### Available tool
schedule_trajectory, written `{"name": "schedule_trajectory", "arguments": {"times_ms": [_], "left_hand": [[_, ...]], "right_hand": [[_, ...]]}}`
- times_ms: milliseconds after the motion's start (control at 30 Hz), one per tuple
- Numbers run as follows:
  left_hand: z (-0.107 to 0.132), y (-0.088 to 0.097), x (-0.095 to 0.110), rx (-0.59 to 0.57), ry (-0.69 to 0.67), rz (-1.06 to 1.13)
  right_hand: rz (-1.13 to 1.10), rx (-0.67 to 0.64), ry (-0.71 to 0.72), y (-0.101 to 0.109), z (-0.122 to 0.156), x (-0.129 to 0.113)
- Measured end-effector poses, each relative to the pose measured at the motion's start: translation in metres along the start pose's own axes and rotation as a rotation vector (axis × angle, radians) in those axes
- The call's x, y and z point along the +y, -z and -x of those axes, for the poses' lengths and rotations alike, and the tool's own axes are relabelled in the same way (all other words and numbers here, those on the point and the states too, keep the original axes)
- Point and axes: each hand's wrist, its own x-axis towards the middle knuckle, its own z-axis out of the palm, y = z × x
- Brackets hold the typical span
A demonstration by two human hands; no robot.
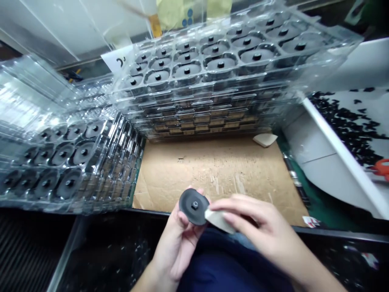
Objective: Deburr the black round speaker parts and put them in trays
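Disc (194, 206) nearest, dark and round with a raised hub, and it's tilted up in your left hand (182, 239), thumb and fingers gripping it by the rim. Your right hand (261, 219), a bit blurred, pinches an off-white wedge (219, 221), its tip right at the disc's right edge; whether they touch, I can't tell. So this piece looks partway through: out of the trays, wedge at its rim, not yet set down.

Just beyond, the cardboard sheet (194, 170) carries a second wedge (265, 140) at its far right, lying out of your grip. Over on the left, a clear tray stack (115, 162) shows similar discs in its top pockets; on the right, a white bin (322, 158) holds scattered black bits (349, 125). And at the far side, another tray stack (206, 109), with row after row of similar discs on top. Which of those are finished and which are left, you can't judge from here.
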Motion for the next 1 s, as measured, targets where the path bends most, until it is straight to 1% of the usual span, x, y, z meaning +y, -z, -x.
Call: {"name": "schedule_trajectory", "arguments": {"times_ms": [33, 100, 133, 167, 200, 233, 267, 300, 367, 400, 467, 500, 567, 600, 633, 667, 700, 733, 800, 833, 867, 900, 933, 967, 1000], "left_hand": [[-0.001, 0.000, 0.002, 0.013, 0.013, 0.031], [-0.001, -0.001, 0.007, 0.012, 0.027, 0.075], [-0.001, -0.002, 0.009, 0.005, 0.028, 0.084], [0.000, -0.003, 0.010, -0.004, 0.030, 0.083], [0.000, -0.005, 0.011, -0.012, 0.036, 0.077], [0.000, -0.006, 0.011, -0.019, 0.040, 0.069], [0.000, -0.008, 0.011, -0.024, 0.042, 0.057], [0.000, -0.010, 0.010, -0.028, 0.040, 0.043], [-0.001, -0.012, 0.007, -0.035, 0.028, 0.007], [-0.002, -0.013, 0.005, -0.034, 0.011, -0.012], [-0.002, -0.013, 0.002, -0.020, -0.002, -0.054], [-0.002, -0.012, 0.001, -0.011, 0.006, -0.074], [-0.001, -0.008, 0.001, 0.012, 0.032, -0.102], [-0.001, -0.006, 0.002, 0.033, 0.038, -0.111], [0.000, -0.005, 0.002, 0.058, 0.039, -0.117], [0.000, -0.005, 0.003, 0.081, 0.032, -0.118], [0.001, -0.006, 0.003, 0.090, 0.034, -0.120], [0.001, -0.008, 0.002, 0.087, 0.050, -0.124], [0.002, -0.013, 0.002, 0.040, 0.089, -0.126], [0.001, -0.014, 0.002, 0.015, 0.101, -0.122], [0.001, -0.015, 0.003, -0.006, 0.103, -0.114], [0.001, -0.015, 0.004, -0.019, 0.101, -0.102], [0.000, -0.013, 0.005, -0.027, 0.099, -0.091], [-0.001, -0.012, 0.006, -0.032, 0.105, -0.084], [-0.002, -0.010, 0.007, -0.034, 0.120, -0.082]], "right_hand": [[0.012, 0.001, -0.101, 0.000, 0.004, 0.015], [0.068, 0.097, -0.253, -0.003, 0.016, 0.047], [0.094, 0.145, -0.299, -0.005, 0.022, 0.061], [0.109, 0.166, -0.323, -0.008, 0.028, 0.072], [0.113, 0.170, -0.331, -0.009, 0.032, 0.078], [0.109, 0.164, -0.334, -0.010, 0.034, 0.079], [0.104, 0.172, -0.336, -0.009, 0.034, 0.074], [0.098, 0.190, -0.329, -0.008, 0.031, 0.065], [0.086, 0.264, -0.263, -0.004, 0.020, 0.036], [0.081, 0.306, -0.194, -0.003, 0.013, 0.019], [0.088, 0.350, 0.015, -0.005, 0.000, -0.013], [0.103, 0.328, 0.129, -0.008, -0.006, -0.025], [0.118, 0.204, 0.286, -0.013, -0.015, -0.039], [0.118, 0.128, 0.326, -0.015, -0.017, -0.042], [0.118, 0.048, 0.330, -0.016, -0.020, -0.043], [0.126, -0.019, 0.309, -0.017, -0.022, -0.043], [0.149, -0.042, 0.284, -0.018, -0.023, -0.042], [0.186, 0.000, 0.266, -0.019, -0.025, -0.042], [0.251, 0.148, 0.270, -0.019, -0.025, -0.044], [0.250, 0.195, 0.294, -0.019, -0.023, -0.045], [0.227, 0.203, 0.323, -0.016, -0.020, -0.045], [0.196, 0.155, 0.334, -0.013, -0.016, -0.045], [0.169, 0.077, 0.326, -0.008, -0.011, -0.044], [0.161, 0.019, 0.303, -0.002, -0.006, -0.043], [0.183, -0.008, 0.270, 0.003, -0.001, -0.041]]}}
